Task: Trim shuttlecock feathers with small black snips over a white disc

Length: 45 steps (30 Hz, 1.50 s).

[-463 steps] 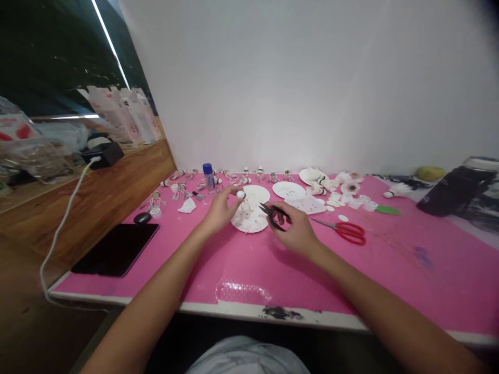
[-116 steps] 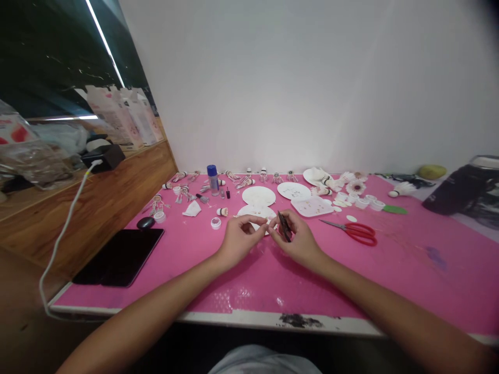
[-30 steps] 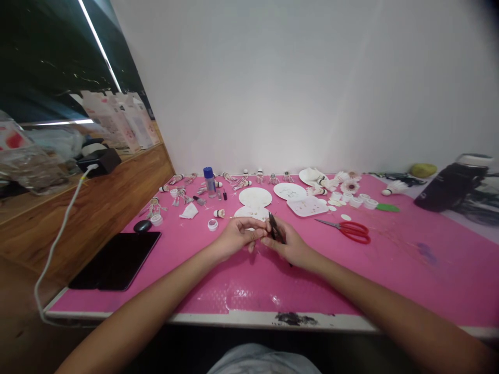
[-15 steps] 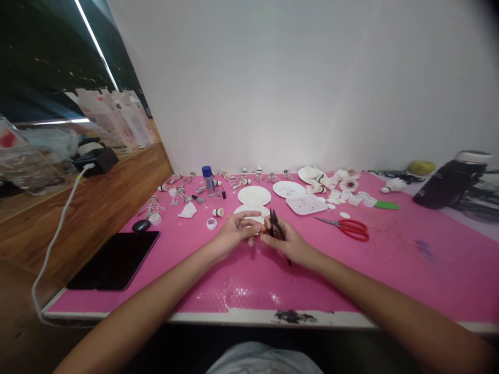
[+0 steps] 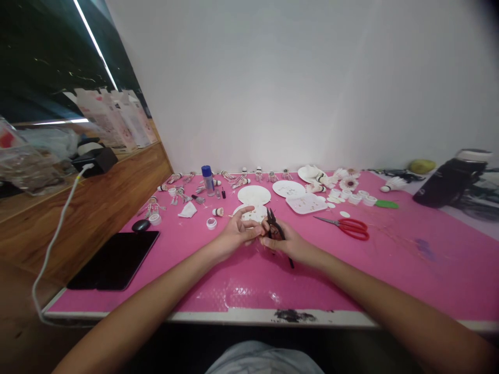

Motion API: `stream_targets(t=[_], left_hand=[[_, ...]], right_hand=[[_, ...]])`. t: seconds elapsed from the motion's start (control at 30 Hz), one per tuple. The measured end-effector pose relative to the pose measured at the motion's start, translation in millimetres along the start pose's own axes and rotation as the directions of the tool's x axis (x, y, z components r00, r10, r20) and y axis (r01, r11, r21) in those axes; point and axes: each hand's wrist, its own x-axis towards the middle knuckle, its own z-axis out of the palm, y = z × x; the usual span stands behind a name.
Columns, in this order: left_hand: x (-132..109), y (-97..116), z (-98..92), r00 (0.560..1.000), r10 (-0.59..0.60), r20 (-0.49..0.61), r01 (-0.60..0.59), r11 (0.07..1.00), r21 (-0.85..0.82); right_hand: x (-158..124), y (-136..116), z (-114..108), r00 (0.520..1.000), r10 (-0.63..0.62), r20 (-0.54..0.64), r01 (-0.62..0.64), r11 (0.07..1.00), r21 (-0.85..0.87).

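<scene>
Your right hand is wrapped around black pliers above the pink table, your fingers covering part of the handles. Your left hand has its fingertips at the right's, partly hiding a white plate; whether they pinch something tiny, I cannot tell. A pale wall stands behind.

apart before, together now
left hand, rid of its shuttlecock, meets right hand; pliers, formerly aimed left, point away.

Room right of scissors; bottle blocks beyond.
</scene>
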Motion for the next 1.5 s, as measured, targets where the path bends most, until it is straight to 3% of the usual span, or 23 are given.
stream_targets(t=[0.17, 0.37, 0.57, 0.77, 1.17, 1.5], left_hand=[[1, -6, -2.8, 1.0, 0.0, 0.009, 0.001, 0.999, -0.042], [0, 2, -2.4, 1.0, 0.013, 0.014, -0.013, 0.999, 0.033], [5, -1, -8.7, 0.998, 0.006, 0.06, -0.011, 0.996, 0.091], [7, -3, -11.5, 0.999, -0.021, 0.035, 0.015, 0.989, 0.147], [5, -5, -9.6, 1.0, -0.009, -0.006, 0.01, 0.983, 0.181], [5, -2, -8.5, 1.0, 0.012, -0.018, -0.009, 0.983, 0.182]], right_hand=[[-1, -1, -1, 1.0, 0.002, -0.008, -0.002, 1.0, -0.022], [1, -1, 0, 1.0, -0.022, -0.003, 0.022, 1.0, -0.021], [3, 0, 1, 0.995, 0.014, -0.101, -0.012, 1.0, 0.02], [1, -3, 1, 0.991, 0.041, -0.131, -0.042, 0.999, -0.006], [0, -6, -1, 0.998, 0.034, -0.06, -0.037, 0.998, -0.049], [1, -8, 1, 0.991, 0.023, -0.132, -0.036, 0.995, -0.094]])
